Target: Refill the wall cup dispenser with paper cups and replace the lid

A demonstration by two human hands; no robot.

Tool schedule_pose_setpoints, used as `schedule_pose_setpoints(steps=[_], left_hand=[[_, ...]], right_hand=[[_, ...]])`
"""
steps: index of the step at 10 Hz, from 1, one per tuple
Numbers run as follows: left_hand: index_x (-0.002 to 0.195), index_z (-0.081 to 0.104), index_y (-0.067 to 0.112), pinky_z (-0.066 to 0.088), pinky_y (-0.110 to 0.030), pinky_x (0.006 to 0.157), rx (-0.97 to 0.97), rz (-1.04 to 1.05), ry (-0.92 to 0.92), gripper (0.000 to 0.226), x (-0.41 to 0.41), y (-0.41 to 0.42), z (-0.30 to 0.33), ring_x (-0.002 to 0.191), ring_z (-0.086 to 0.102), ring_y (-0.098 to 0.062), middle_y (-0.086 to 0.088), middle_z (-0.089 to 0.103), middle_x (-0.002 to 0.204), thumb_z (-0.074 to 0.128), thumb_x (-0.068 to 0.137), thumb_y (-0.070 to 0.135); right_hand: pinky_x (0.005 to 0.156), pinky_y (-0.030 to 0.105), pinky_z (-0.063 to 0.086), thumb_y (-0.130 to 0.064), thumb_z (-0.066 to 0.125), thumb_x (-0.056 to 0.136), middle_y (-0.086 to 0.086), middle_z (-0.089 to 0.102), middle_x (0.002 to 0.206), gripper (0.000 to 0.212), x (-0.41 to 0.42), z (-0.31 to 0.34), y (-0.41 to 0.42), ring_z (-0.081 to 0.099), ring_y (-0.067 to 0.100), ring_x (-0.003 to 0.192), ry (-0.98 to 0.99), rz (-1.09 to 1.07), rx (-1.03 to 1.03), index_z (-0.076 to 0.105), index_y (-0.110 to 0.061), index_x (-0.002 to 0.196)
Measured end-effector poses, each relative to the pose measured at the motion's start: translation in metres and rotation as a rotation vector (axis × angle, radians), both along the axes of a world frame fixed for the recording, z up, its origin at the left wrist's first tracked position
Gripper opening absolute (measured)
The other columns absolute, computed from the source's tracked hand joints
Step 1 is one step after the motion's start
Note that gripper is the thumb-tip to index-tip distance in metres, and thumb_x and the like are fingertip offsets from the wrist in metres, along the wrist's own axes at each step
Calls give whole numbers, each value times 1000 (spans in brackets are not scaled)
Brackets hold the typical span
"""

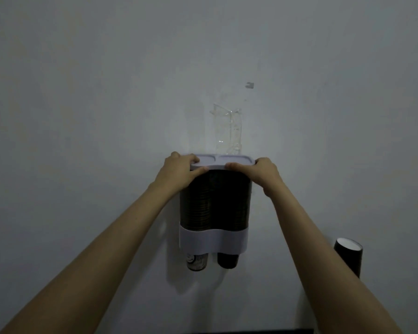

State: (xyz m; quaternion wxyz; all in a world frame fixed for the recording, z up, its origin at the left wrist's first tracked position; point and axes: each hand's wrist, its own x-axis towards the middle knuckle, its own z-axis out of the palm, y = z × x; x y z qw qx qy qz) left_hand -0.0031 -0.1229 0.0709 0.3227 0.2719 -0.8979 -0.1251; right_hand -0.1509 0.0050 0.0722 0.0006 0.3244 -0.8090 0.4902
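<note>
The cup dispenser [215, 241] hangs on the wall, a dark see-through body with a white band near its bottom. Two stacks of dark paper cups [203, 203] fill it, and their lowest cups poke out below the band. A white lid [221, 161] lies across the top. My left hand [182, 168] grips the lid's left end, thumb under the front edge. My right hand [261, 173] grips the right end the same way.
A dark stack of paper cups with a white inside [349, 259] stands at the lower right. Strips of clear tape [228, 128] stick to the wall above the dispenser. A dark edge shows along the bottom of the view.
</note>
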Motion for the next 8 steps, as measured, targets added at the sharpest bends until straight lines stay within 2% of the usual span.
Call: schedule_pose_setpoints(steps=[1, 2, 3, 4, 5, 6, 7, 8], left_hand=[[126, 55, 18, 38, -36, 100, -37, -5, -65, 52, -1, -4, 4, 120, 45, -36, -23, 49, 124, 53, 85, 50], [118, 56, 18, 29, -43, 108, -98, -21, -148, 50, -1, -9, 12, 126, 38, -34, -22, 52, 126, 49, 85, 54], [111, 52, 17, 24, -46, 109, -156, -5, -190, 52, -4, -10, 13, 116, 48, -30, -19, 58, 119, 40, 85, 60], [107, 50, 15, 19, -51, 110, -231, 38, -229, 54, -9, -7, 11, 115, 49, -29, -19, 62, 113, 31, 87, 62], [110, 49, 15, 14, -56, 111, -212, 70, -258, 56, -10, -4, 14, 124, 42, -32, -21, 58, 122, 22, 90, 60], [135, 37, 22, 2, -57, 114, -112, 122, -317, 67, -4, 7, 16, 143, 13, -36, -27, 27, 149, 14, 89, 64], [150, 7, 22, -5, -52, 116, -108, 124, -181, 78, 6, 16, 21, 147, -5, -32, -21, 2, 158, 16, 87, 67], [150, 2, 16, -2, -47, 118, -188, 99, 160, 77, 21, 23, 39, 147, 3, -28, -17, 8, 158, 23, 90, 60]], right_hand=[[104, 46, 39, -67, 64, 64, 19, 51, 131, 94, -1, -1, 0, 44, 35, 123, 78, -30, 59, 46, 0, 127], [100, 44, 39, -66, 63, 67, 14, 49, 129, 84, 1, -4, -2, 42, 37, 125, 190, -32, 28, 46, -6, 124], [101, 49, 40, -66, 57, 71, 11, 53, 130, 78, 1, -4, 0, 48, 33, 121, 281, 3, 82, 51, -10, 124], [105, 56, 32, -73, 44, 74, 14, 52, 133, 81, -2, 7, 1, 44, 36, 123, 391, -37, 318, 51, -11, 127], [110, 62, 17, -72, 33, 79, 16, 42, 142, 80, 5, 11, 0, 32, 39, 132, 438, -85, 502, 44, -14, 133], [110, 64, -1, -70, 24, 84, 21, 11, 155, 85, 18, 12, 13, -1, 44, 142, 499, -98, 639, 17, -12, 146], [113, 56, 2, -66, 28, 86, 21, 5, 156, 83, 38, 27, 34, -5, 40, 143, 476, -10, 358, 7, -14, 148], [104, 29, 32, -74, 40, 76, 2, 50, 137, 66, 66, 65, 92, 41, 15, 131, 524, 207, -289, 46, -35, 129]])
